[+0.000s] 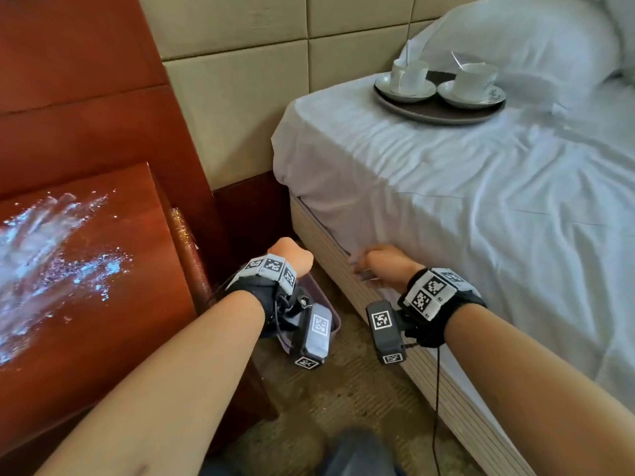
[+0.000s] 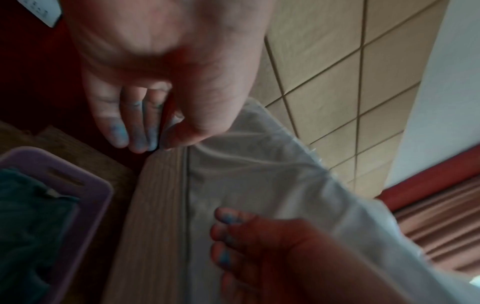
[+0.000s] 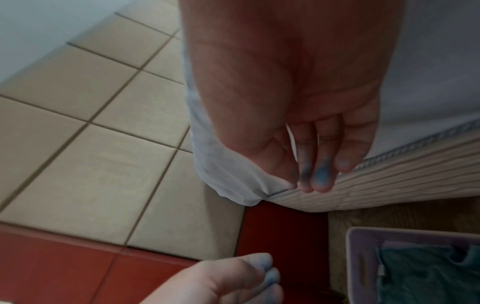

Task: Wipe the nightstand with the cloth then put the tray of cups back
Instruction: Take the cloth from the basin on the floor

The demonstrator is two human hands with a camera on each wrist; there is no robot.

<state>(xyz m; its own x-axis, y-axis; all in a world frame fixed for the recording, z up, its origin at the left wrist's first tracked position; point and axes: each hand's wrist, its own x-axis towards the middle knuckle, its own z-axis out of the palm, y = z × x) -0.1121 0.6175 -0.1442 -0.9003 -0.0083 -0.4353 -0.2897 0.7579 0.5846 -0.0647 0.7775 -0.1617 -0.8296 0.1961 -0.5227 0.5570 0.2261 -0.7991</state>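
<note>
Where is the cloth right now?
The teal cloth lies in the purple basket on the carpet, between the nightstand and the bed base, below the left hand; neither hand holds it.

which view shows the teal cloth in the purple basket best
The right wrist view: the teal cloth lies in plain sight inside the purple basket on the floor. The left wrist view shows it too, but darker and cut off at the frame edge. In the head view the left hand and wrist camera cover the basket; no cloth shows.
</note>
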